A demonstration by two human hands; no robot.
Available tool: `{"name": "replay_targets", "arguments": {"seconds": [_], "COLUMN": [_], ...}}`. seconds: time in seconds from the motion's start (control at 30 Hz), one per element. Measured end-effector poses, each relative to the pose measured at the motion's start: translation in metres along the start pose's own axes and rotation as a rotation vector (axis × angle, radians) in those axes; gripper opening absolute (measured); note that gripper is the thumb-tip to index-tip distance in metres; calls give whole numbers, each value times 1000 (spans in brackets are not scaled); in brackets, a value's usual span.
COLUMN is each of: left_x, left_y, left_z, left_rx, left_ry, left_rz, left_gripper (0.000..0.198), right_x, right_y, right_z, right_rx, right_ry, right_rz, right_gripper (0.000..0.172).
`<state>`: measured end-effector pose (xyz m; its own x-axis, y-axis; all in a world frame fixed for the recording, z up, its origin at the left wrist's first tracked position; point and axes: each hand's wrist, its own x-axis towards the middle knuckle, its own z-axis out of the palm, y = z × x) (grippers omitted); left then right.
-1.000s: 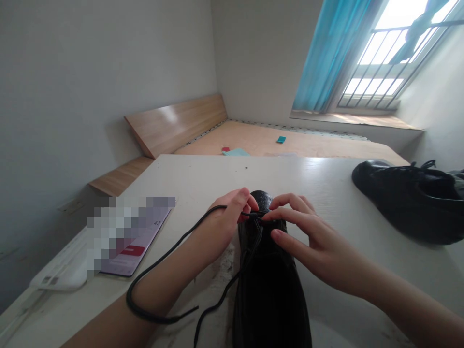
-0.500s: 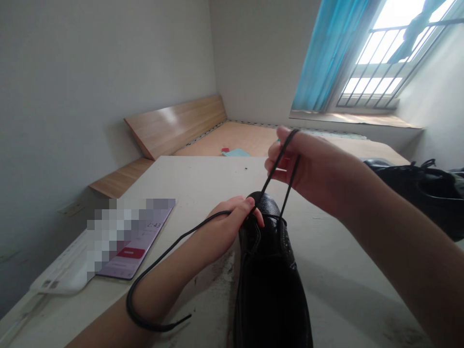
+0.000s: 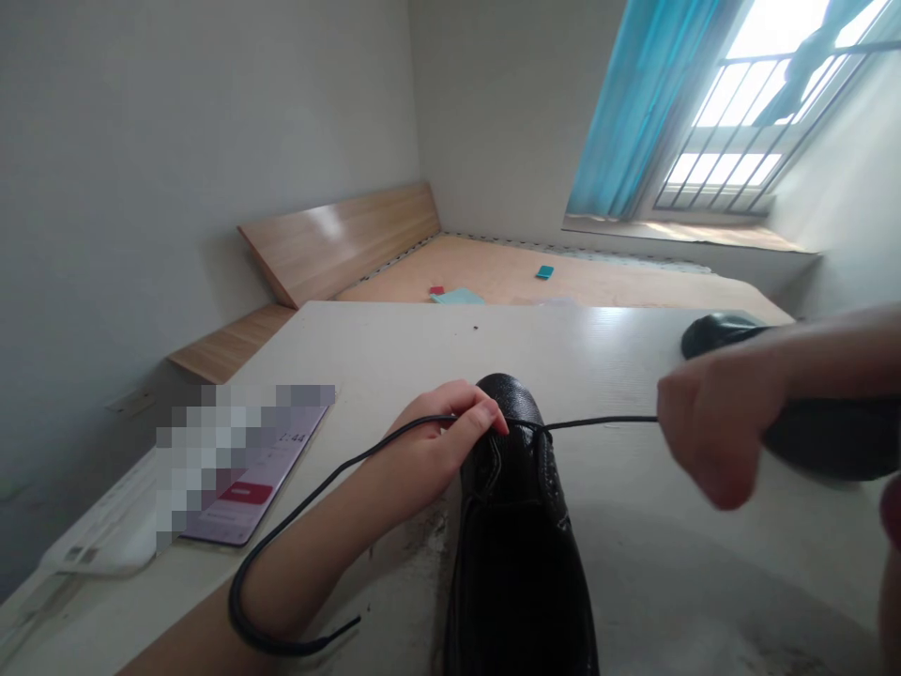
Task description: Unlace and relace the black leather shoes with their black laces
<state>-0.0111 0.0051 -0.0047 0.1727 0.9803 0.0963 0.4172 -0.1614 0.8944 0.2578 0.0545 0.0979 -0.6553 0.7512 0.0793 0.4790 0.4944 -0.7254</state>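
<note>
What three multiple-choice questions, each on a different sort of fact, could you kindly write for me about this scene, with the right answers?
1. On which side of the black leather shoe does the phone lie?
A. Its left
B. Its right
C. On top of it

2. How many shoes are in view?
A. One
B. Two
C. Three

3. What is the right hand doing with the black lace?
A. Holding it out straight to the side
B. Letting it lie on the table
C. Tucking it under the shoe

Answers:
1. A: the phone lies on the table left of the shoe.
2. B: a second black shoe lies at the far right, partly behind the right hand.
3. A: the lace runs straight from the shoe into the right hand, above the table.
</note>
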Motion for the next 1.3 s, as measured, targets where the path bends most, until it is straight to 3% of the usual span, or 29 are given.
{"name": "replay_targets", "arguments": {"seconds": [0.1,0.23,0.37,0.5,0.63,0.7,0.8,0.9,1.0,1.17,1.3], "left_x": [0,-1,-2,-5,-12,-13,-11,-6,-1,1,3], "left_y": [-1,-4,-5,-1,8,11,8,0,-6,-8,-10], "left_z": [1,0,-1,-5,-10,-10,-7,-3,-2,-3,-2], "left_rx": [23,206,424,457,161,61,101,203,280,240,64], "left_ry": [7,37,88,132,-42,-128,-75,75,130,33,-67], "left_rz": [9,186,340,398,410,417,432,373,298,198,91], "left_gripper": [28,27,25,19,7,22,36,29,18,19,24], "right_x": [1,17,31,51,67,71,73,72,71,73,80], "right_y": [15,16,7,16,21,20,18,16,14,11,13], "right_z": [-6,-7,4,29,51,55,54,52,55,66,69], "right_rx": [-287,-308,-197,-339,-458,-419,-347,-258,-255,-322,-32], "right_ry": [-300,-405,-565,-430,-418,-470,-497,-531,-538,-479,-451], "right_rz": [-25,30,90,106,117,92,90,136,122,39,-4], "right_gripper": [31,43,41,38,39,41,39,29,29,19,19]}}
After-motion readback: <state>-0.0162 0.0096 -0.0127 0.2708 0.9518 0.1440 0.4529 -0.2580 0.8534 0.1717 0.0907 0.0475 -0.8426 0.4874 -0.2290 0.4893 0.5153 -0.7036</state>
